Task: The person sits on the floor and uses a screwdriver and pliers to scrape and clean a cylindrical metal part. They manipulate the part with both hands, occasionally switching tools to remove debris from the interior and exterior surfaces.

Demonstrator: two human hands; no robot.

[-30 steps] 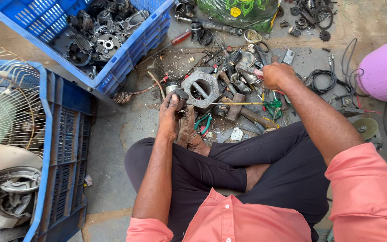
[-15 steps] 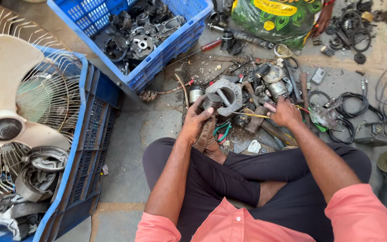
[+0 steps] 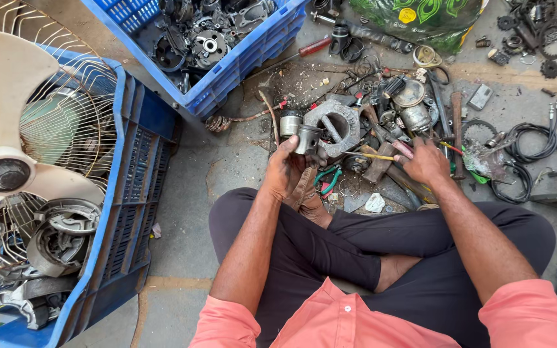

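I sit cross-legged on a concrete floor. My left hand (image 3: pixel 289 169) holds a small grey metal piston (image 3: pixel 307 138) just above my knee. Beside it lies a second metal cylinder (image 3: pixel 289 123) and a grey ring-shaped engine casing (image 3: pixel 336 124). My right hand (image 3: pixel 425 161) rests on the pile of parts and grips a thin tool with a red and yellow handle (image 3: pixel 391 152). A wooden-handled hammer (image 3: pixel 380 162) lies between my hands.
A blue crate (image 3: pixel 243 61) of dark engine parts stands ahead. At the left, another blue crate (image 3: pixel 124 212) holds a white fan (image 3: pixel 8 154) with wire guard and scrap. A green bag (image 3: pixel 430 22), black cables (image 3: pixel 533 151), gears and a red screwdriver (image 3: pixel 314 46) litter the floor.
My left hand has lifted the piston off the casing and drawn it toward me. My right hand came back from the far parts onto the thin tool. The view tilted down.
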